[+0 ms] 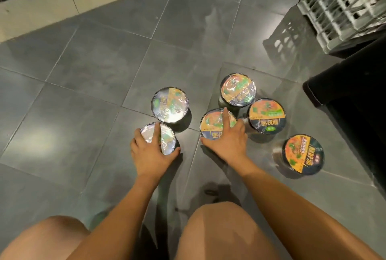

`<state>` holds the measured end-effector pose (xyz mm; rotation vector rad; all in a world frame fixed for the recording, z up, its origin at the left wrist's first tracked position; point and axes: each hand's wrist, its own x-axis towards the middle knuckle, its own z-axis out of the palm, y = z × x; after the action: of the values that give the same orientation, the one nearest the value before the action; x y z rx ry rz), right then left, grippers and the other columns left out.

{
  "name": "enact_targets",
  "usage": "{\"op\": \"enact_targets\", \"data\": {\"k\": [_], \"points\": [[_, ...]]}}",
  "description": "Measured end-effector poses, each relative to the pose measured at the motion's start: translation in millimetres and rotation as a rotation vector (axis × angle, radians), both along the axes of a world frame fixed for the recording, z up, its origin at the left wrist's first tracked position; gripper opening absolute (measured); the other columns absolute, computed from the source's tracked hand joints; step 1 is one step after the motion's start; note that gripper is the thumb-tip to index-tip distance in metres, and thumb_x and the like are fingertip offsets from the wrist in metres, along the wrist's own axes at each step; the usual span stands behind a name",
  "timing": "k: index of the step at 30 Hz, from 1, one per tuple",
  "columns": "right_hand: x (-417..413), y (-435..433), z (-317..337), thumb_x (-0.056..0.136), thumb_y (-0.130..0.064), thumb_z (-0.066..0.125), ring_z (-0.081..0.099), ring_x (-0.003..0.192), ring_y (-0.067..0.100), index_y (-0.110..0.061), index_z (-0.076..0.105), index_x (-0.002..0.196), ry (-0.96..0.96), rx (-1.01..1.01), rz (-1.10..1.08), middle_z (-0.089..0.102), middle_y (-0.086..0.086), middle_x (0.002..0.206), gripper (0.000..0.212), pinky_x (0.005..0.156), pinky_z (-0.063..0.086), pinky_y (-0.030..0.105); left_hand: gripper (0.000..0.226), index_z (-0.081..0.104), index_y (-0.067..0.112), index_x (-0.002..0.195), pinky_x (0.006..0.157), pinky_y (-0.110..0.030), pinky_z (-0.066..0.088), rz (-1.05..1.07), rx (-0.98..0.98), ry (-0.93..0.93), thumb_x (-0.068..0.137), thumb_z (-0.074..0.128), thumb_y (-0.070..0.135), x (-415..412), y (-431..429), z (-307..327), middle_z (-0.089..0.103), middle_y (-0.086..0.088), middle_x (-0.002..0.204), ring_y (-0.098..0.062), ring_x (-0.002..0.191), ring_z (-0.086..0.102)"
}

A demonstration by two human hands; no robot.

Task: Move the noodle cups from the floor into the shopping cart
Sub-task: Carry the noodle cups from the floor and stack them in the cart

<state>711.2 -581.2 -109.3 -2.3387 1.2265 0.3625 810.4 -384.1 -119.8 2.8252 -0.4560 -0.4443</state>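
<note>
Several sealed noodle cups stand upright on the grey tiled floor. My left hand (149, 151) grips the nearest left cup (166, 139) from above, fingers and thumb curled round its rim. My right hand (226, 136) grips the middle cup (211, 123) the same way, index finger lying across the lid. Other cups stand free: one behind the left cup (170, 105), one at the back (238, 89), one to the right (267, 115), one at the near right (304, 155). The shopping cart's grey lattice basket (344, 7) shows at the top right.
A black block-like object (353, 92) stands at the right, just beyond the cups and under the basket. A pale wall base (41, 7) runs along the top left. My bare knees (219, 230) fill the bottom of the view.
</note>
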Motion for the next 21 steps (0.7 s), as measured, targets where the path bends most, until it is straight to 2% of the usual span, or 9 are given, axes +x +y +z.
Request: {"op": "enact_targets", "data": {"k": [3, 6, 9, 12, 15, 16, 18, 19, 21], "points": [[-11, 2, 20, 0.06, -0.068, 0.07, 0.025, 0.132, 0.037, -0.04, 0.008, 0.151, -0.104, 0.032, -0.023, 0.024, 0.016, 0.138, 0.113, 0.109, 0.03, 0.046, 0.092, 0.042, 0.034, 0.142, 0.098, -0.051, 0.038, 0.032, -0.04, 0.033, 0.061, 0.069, 0.067, -4, 3, 21, 0.027, -0.02, 0.145, -0.044, 0.119, 0.034], [-32, 5, 68, 0.062, -0.069, 0.069, 0.025, 0.133, 0.034, -0.042, 0.005, 0.151, -0.049, 0.071, -0.057, 0.023, 0.015, 0.139, 0.113, 0.11, 0.032, 0.043, 0.092, 0.045, 0.032, 0.141, 0.096, -0.051, 0.041, -0.004, -0.03, 0.028, 0.061, 0.074, 0.066, -7, 12, 65, 0.033, -0.024, 0.14, -0.046, 0.115, 0.038], [-51, 6, 133, 0.059, -0.07, 0.07, 0.029, 0.13, 0.034, -0.042, 0.008, 0.151, 0.02, 0.079, -0.08, 0.027, 0.015, 0.135, 0.115, 0.109, 0.032, 0.04, 0.093, 0.045, 0.032, 0.141, 0.093, -0.051, 0.044, -0.048, -0.002, 0.025, 0.061, 0.077, 0.064, -8, 21, 130, 0.034, -0.024, 0.138, -0.045, 0.111, 0.038], [-67, 10, 210, 0.061, -0.068, 0.074, 0.029, 0.131, 0.034, -0.041, 0.014, 0.151, 0.09, 0.101, -0.106, 0.024, 0.015, 0.138, 0.112, 0.109, 0.031, 0.039, 0.093, 0.043, 0.032, 0.142, 0.091, -0.052, 0.046, -0.076, 0.032, 0.04, 0.062, 0.075, 0.067, -9, 23, 208, 0.032, -0.024, 0.142, -0.046, 0.115, 0.038], [-85, 19, 294, 0.057, -0.064, 0.081, 0.032, 0.131, 0.039, -0.035, 0.03, 0.149, 0.024, 0.087, -0.152, 0.028, 0.02, 0.142, 0.109, 0.108, 0.034, 0.043, 0.094, 0.043, 0.031, 0.143, 0.092, -0.053, 0.046, -0.128, 0.065, 0.049, 0.062, 0.074, 0.069, -13, 21, 292, 0.033, -0.025, 0.142, -0.046, 0.117, 0.037], [-91, 21, 321, 0.055, -0.063, 0.081, 0.038, 0.126, 0.042, -0.031, 0.038, 0.147, -0.034, 0.059, -0.17, 0.034, 0.024, 0.138, 0.107, 0.104, 0.039, 0.046, 0.094, 0.045, 0.031, 0.142, 0.092, -0.054, 0.046, -0.147, 0.066, 0.051, 0.062, 0.073, 0.07, -15, 20, 321, 0.033, -0.025, 0.141, -0.047, 0.117, 0.038], [-108, 24, 368, 0.053, -0.068, 0.071, 0.053, 0.103, 0.044, -0.022, 0.052, 0.139, -0.125, -0.018, -0.213, 0.051, 0.028, 0.118, 0.099, 0.086, 0.051, 0.047, 0.092, 0.047, 0.031, 0.14, 0.089, -0.053, 0.047, -0.175, 0.072, 0.06, 0.06, 0.07, 0.071, -20, 17, 377, 0.035, -0.023, 0.14, -0.046, 0.114, 0.04], [-117, 26, 389, 0.054, -0.069, 0.066, 0.056, 0.093, 0.043, -0.018, 0.055, 0.135, -0.168, -0.029, -0.231, 0.056, 0.027, 0.108, 0.097, 0.079, 0.054, 0.046, 0.092, 0.047, 0.031, 0.14, 0.088, -0.053, 0.048, -0.189, 0.075, 0.067, 0.06, 0.067, 0.071, -23, 16, 405, 0.035, -0.023, 0.139, -0.046, 0.113, 0.04], [-133, 33, 437, 0.054, -0.069, 0.063, 0.056, 0.085, 0.041, -0.017, 0.056, 0.132, -0.228, -0.048, -0.244, 0.057, 0.024, 0.102, 0.094, 0.074, 0.054, 0.044, 0.091, 0.047, 0.031, 0.14, 0.088, -0.053, 0.048, -0.233, 0.095, 0.067, 0.059, 0.065, 0.07, -29, 15, 459, 0.036, -0.023, 0.138, -0.045, 0.112, 0.041]]}}
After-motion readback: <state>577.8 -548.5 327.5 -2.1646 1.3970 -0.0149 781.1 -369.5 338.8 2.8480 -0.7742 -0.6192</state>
